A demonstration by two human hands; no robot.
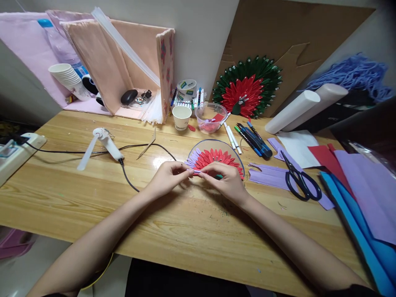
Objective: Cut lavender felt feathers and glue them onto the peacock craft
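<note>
A half-round craft fan (215, 158) of red petals with purple petals on its left edge lies on the wooden table (93, 194) in front of me. My left hand (168, 177) and my right hand (225, 179) meet at its near edge. Both pinch a small purple strip (194, 170) between their fingertips, just in front of the purple petals. The fingers of both hands are curled and pressed together on the strip.
A glue gun (107, 142) with its black cord lies to the left, a power strip (15, 152) at the far left. Black scissors (300, 179) rest on purple foam strips at right, beside coloured sheets (365, 194), markers (253, 138), a paper cup (181, 117) and a plastic bowl (211, 116).
</note>
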